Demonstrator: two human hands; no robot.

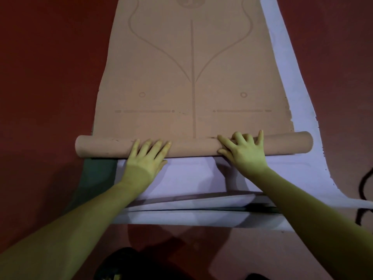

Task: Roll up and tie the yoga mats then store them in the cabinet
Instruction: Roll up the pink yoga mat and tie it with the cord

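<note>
A tan yoga mat [191, 73] with line markings lies flat on the floor, stretching away from me. Its near end is wound into a thin roll [96, 145] running left to right. My left hand [146, 156] presses flat on the roll left of centre, fingers straight and spread. Right of centre, my right hand [245, 150] rests on top of the roll with fingers spread and slightly bent over it. Under the tan mat lies a pale lavender mat [286, 81], showing along the right side and in front of the roll.
A dark green mat edge [94, 174] shows at the left beneath the lavender one. Stacked mat edges [191, 209] lie near me. The floor [46, 77] is red. A black cord [365, 184] curls at the right edge.
</note>
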